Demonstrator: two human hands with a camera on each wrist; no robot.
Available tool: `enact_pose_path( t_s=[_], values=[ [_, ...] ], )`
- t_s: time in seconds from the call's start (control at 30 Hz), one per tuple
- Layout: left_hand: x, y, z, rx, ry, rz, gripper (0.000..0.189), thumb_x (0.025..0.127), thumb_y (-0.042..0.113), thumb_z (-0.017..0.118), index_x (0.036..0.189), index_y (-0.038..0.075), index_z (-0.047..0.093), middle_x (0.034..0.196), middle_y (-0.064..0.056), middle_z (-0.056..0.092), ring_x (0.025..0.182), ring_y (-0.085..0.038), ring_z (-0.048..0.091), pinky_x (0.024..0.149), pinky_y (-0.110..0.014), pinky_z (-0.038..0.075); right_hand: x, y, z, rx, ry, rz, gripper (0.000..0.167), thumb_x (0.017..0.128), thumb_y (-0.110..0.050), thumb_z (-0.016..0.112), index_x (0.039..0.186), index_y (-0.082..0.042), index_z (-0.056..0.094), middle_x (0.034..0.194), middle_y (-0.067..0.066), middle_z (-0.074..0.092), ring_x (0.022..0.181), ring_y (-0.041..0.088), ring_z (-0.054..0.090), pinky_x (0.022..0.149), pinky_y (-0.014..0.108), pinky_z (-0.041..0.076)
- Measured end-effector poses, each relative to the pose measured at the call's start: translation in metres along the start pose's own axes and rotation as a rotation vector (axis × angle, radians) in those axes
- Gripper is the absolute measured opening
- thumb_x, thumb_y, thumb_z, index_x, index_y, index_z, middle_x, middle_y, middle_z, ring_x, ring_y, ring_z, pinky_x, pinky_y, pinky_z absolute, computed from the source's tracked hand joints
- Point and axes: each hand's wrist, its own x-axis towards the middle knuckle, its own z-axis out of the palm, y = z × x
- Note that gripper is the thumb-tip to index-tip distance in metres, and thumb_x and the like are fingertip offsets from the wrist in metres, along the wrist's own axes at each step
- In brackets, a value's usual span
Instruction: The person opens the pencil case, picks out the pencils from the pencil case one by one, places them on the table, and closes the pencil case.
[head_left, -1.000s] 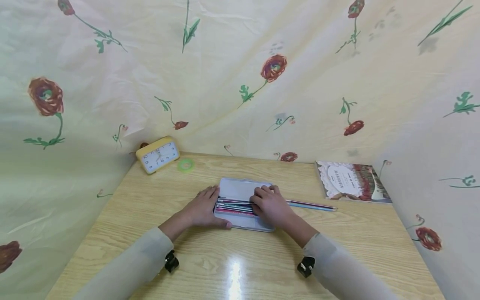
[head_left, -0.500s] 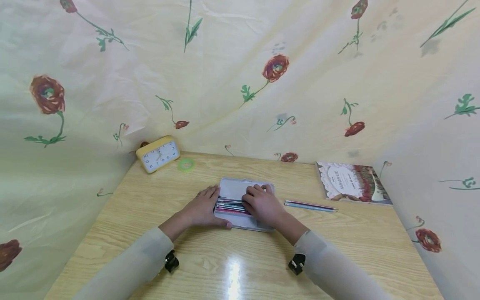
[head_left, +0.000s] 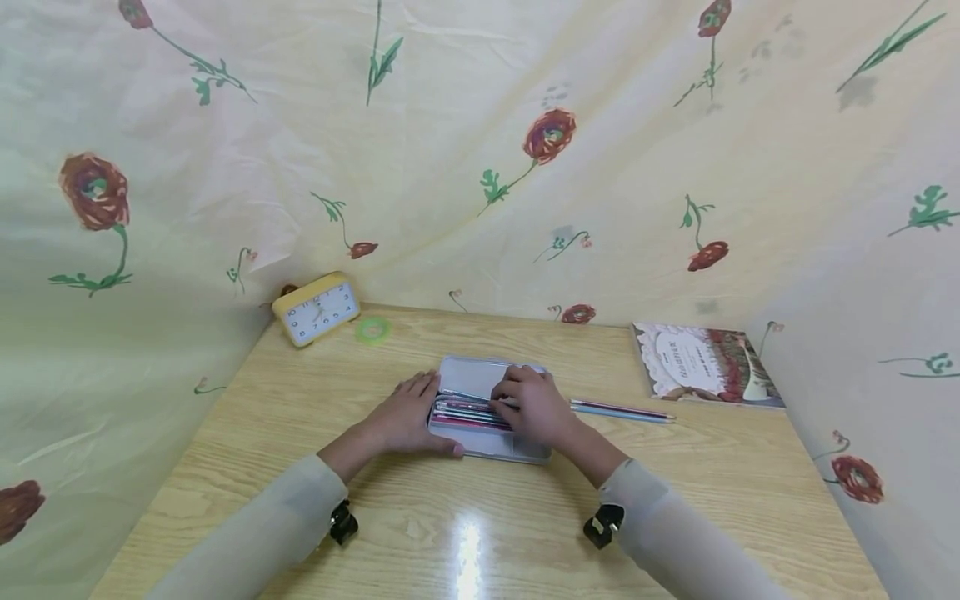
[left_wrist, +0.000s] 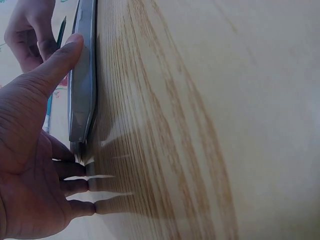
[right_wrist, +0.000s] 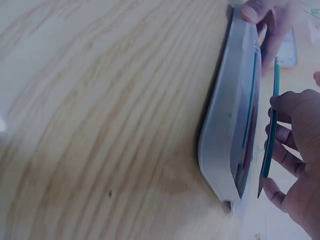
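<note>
A grey pencil case (head_left: 495,447) lies open on the table with several pencils (head_left: 465,414) side by side in it. My left hand (head_left: 405,417) rests at the case's left end, its thumb on the front edge. In the left wrist view the other fingers (left_wrist: 72,187) stretch out straight, tips down at the tabletop. My right hand (head_left: 534,406) is over the right half of the case and pinches a dark green pencil (right_wrist: 270,135). The pencil's sharpened tip points to the right, and it is held above the case.
Two more pencils (head_left: 622,411) lie on the table right of the case. A yellow clock (head_left: 318,310) and a green tape roll (head_left: 372,330) stand at the back left. A book (head_left: 705,364) lies at the back right, before a flowered cloth (head_left: 420,183).
My right hand moved left over the pencils, then slightly back right, with a green pencil now lifted above the others. The left hand has stayed in place.
</note>
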Motion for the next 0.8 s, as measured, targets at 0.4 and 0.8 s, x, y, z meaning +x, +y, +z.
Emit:
enact_pose_path(
  t_s=[0.4, 0.8],
  values=[
    [0.0, 0.002, -0.002, 0.004, -0.001, -0.004, 0.142, 0.082, 0.082, 0.081, 0.176, -0.001, 0.014, 0.186, -0.02, 0.015, 0.174, -0.041, 0.011, 0.143, -0.056, 0.014, -0.021, 0.026, -0.024, 0.091, 0.041, 0.039, 0.005, 0.1, -0.018, 0.084, 0.104, -0.018, 0.087, 0.1, 0.0, 0.071, 0.088, 0.015, 0.056, 0.076, 0.038, 0.045],
    [-0.001, 0.002, -0.002, 0.011, -0.012, -0.005, 0.143, 0.082, 0.082, 0.081, 0.176, 0.0, 0.011, 0.186, -0.019, 0.013, 0.174, -0.041, 0.01, 0.143, -0.055, 0.013, -0.052, 0.063, -0.043, 0.293, 0.095, 0.064, 0.008, 0.098, -0.004, 0.082, 0.103, -0.009, 0.085, 0.1, 0.002, 0.073, 0.092, 0.022, 0.071, 0.077, 0.043, 0.064]
  ],
)
